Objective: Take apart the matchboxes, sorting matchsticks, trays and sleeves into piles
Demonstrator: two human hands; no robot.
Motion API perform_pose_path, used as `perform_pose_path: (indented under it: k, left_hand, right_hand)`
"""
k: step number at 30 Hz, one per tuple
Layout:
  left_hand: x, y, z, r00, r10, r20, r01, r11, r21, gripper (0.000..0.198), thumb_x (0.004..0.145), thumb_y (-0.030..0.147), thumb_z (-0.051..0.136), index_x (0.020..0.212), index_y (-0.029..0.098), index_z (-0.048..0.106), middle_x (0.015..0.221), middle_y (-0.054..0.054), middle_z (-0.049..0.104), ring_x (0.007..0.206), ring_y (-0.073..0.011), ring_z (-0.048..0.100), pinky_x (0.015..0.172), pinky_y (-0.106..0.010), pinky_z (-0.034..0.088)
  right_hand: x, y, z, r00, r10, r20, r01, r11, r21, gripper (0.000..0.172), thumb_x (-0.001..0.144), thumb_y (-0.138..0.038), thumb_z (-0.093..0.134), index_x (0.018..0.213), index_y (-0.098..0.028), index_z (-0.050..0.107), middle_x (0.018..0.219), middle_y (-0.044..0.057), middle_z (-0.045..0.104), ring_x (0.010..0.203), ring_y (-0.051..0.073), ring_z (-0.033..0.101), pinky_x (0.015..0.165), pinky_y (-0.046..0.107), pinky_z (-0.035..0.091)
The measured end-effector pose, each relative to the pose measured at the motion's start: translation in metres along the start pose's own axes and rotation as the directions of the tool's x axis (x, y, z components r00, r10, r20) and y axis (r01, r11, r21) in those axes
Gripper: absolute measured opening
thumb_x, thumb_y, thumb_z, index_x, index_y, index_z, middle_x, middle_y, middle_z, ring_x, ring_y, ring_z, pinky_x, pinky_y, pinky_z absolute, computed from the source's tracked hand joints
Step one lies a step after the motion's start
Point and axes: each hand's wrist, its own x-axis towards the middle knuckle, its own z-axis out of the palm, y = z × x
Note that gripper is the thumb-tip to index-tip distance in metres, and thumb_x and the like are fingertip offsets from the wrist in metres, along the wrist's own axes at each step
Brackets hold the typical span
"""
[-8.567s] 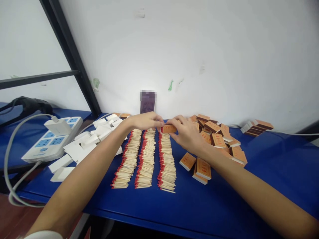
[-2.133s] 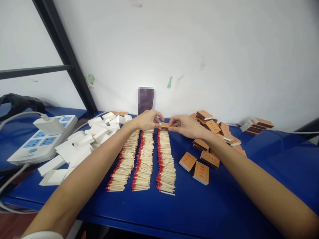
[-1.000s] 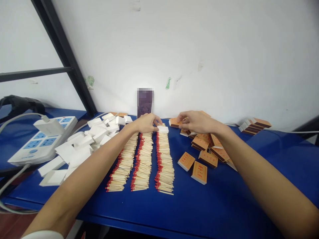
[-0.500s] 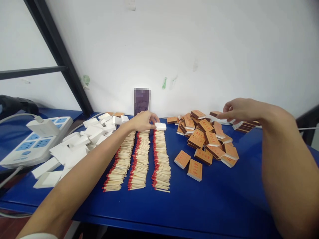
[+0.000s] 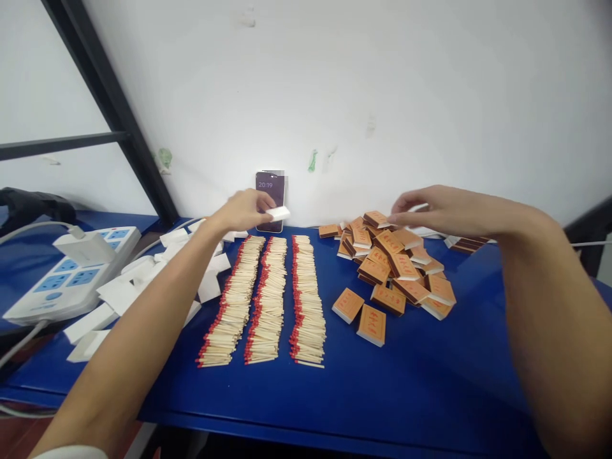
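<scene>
My left hand (image 5: 251, 209) pinches a small white matchbox tray (image 5: 278, 213) between thumb and fingers, raised in front of the upright phone (image 5: 270, 188). Below it, three long rows of red-tipped matches lie side by side: a left row (image 5: 234, 299), a middle row (image 5: 268, 299) and a right row (image 5: 308, 299). At the back of a heap of orange-brown matchboxes (image 5: 394, 264), my right hand (image 5: 425, 207) has its bent fingertips closed at the right end of one matchbox (image 5: 377, 218). The exact contact there is partly hidden.
Loose white trays (image 5: 127, 287) are piled on the left, partly behind my left forearm. Beyond them sits a white power strip (image 5: 71, 274) with a charger (image 5: 85, 247) and cables. More matchboxes (image 5: 471, 244) are stacked at the back right of the blue table (image 5: 411, 389).
My left hand has lifted the white tray off the far end of the right match row and carried it left. My right hand has moved left to the matchbox heap.
</scene>
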Motion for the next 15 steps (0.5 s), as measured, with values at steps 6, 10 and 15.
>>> perform_pose_path:
  k: [6,10,15]
  left_hand:
    - [-0.013,-0.045,-0.048,0.899,-0.412,0.15,0.36,0.889,0.284,0.062,0.07,0.041,0.071,0.129,0.024,0.062,0.115,-0.005,0.075,0.108,-0.028,0.068,0.093,-0.035,0.051]
    - [-0.019,-0.065,-0.056,0.85,-0.477,0.222,0.401,0.861,0.314,0.065,0.075,0.038,0.068,0.136,0.021,0.055,0.124,-0.011,0.071,0.113,-0.0284,0.066,0.093,-0.034,0.051]
    - [-0.021,-0.072,-0.054,0.828,-0.499,0.254,0.413,0.851,0.323,0.07,0.071,0.038,0.072,0.137,0.022,0.055,0.12,-0.011,0.073,0.115,-0.0312,0.065,0.095,-0.036,0.05]
  right_hand:
    - [-0.004,-0.06,0.033,0.936,-0.327,-0.132,0.338,0.939,0.068,0.028,0.086,-0.046,0.059,0.073,-0.021,0.059,0.078,0.005,0.065,0.071,0.018,0.057,0.065,0.032,0.043]
    - [-0.012,-0.074,0.041,0.893,-0.303,0.332,0.319,0.948,0.007,0.03,0.085,-0.05,0.059,0.087,-0.021,0.063,0.08,0.004,0.066,0.066,0.016,0.056,0.059,0.03,0.038]
    - [-0.022,-0.074,0.064,0.783,-0.088,0.616,0.281,0.934,-0.223,0.038,0.081,-0.056,0.06,0.095,-0.021,0.063,0.091,0.009,0.067,0.072,0.022,0.059,0.056,0.032,0.036]
